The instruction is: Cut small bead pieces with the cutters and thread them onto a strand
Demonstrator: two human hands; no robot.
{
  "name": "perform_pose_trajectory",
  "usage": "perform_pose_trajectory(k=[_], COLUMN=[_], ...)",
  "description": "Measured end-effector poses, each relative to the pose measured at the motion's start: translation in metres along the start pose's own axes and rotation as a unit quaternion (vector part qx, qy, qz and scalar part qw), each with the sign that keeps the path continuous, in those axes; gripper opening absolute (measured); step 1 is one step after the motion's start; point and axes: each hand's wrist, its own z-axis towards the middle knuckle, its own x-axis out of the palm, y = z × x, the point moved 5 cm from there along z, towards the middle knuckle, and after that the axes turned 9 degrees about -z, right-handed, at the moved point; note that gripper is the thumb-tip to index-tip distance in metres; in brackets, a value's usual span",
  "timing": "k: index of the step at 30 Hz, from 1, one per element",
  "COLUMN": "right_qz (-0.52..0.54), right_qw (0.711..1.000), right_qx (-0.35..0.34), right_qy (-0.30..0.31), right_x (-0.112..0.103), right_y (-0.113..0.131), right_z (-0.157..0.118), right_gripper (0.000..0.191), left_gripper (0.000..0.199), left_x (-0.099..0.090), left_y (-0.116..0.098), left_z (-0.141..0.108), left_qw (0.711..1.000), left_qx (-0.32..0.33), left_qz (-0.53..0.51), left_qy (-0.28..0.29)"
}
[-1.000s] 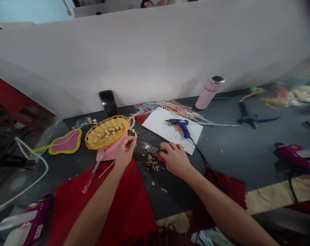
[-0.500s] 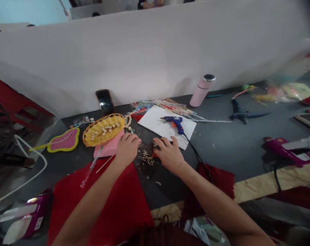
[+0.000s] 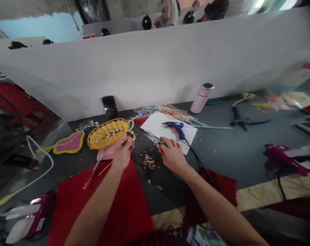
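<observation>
My right hand is closed around a pair of scissors with metal blades and a bit of red at the handle. The blades point up and left over the edge of a white sheet. My left hand is pinched near the front of a yellow woven basket; what its fingertips hold is too small to make out. Small pale pieces lie inside the basket. Between my hands, a heap of tiny beige bits is scattered on the dark table.
A blue glue gun lies on the white sheet, its cord trailing toward me. Behind are thin patterned strips, a phone and a pink flask. Red cloth covers the front left. Purple devices sit at both sides.
The scissors now show in my right hand, blades out over the sheet. My left hand has drawn its fingers into a pinch by the basket. The camera view has tilted upward.
</observation>
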Motion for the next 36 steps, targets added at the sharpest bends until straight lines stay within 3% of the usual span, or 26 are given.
perform_pose_trajectory(k=[5, 11, 17, 36], right_qz=[0.044, 0.064, 0.092, 0.117], right_qw=[0.998, 0.995, 0.992, 0.986], right_qx=[-0.054, -0.079, -0.086, -0.119], right_qy=[-0.002, 0.019, 0.023, 0.024], right_x=[0.007, 0.015, 0.018, 0.017], right_y=[0.013, 0.025, 0.027, 0.03], right_z=[-0.002, -0.004, -0.003, -0.003], right_gripper=[0.029, 0.028, 0.029, 0.023], left_gripper=[0.02, 0.016, 0.017, 0.021], left_x=[-0.002, 0.003, 0.008, 0.007], left_y=[0.031, 0.039, 0.04, 0.037], left_z=[-0.001, -0.006, -0.011, -0.012], left_qw=[0.985, 0.965, 0.961, 0.97], left_qx=[-0.089, -0.122, -0.154, -0.147], left_qz=[-0.147, -0.231, -0.231, -0.191], left_qy=[0.012, 0.018, 0.009, -0.009])
